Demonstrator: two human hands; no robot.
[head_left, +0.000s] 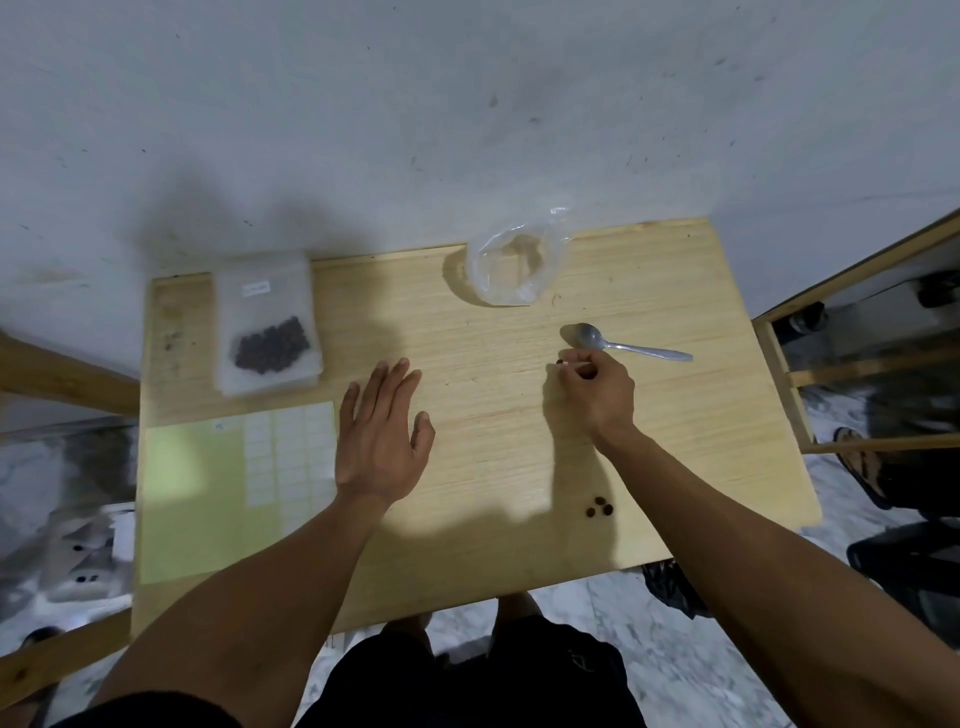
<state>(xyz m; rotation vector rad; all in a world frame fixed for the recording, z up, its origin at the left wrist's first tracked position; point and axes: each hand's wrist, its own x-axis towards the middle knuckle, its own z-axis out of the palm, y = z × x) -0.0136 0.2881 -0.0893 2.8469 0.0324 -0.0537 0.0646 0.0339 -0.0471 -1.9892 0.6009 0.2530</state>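
Meeting a scuffed white wall (363, 130), the wooden table (493, 415) carries three beans (600, 506)

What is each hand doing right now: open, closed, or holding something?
Left hand: open, fingers straight, holding nothing.
Right hand: closed, fingertips pinching a small dark bean next to the spoon.

A pale wooden table (493, 426) bears a stack of clear pouches (267, 322) far left, a yellow-green label sheet (208, 493) near left, a crumpled clear bag (511, 265) far centre, a metal spoon (623, 345) to the right, and three dark beans (599, 506) near right.
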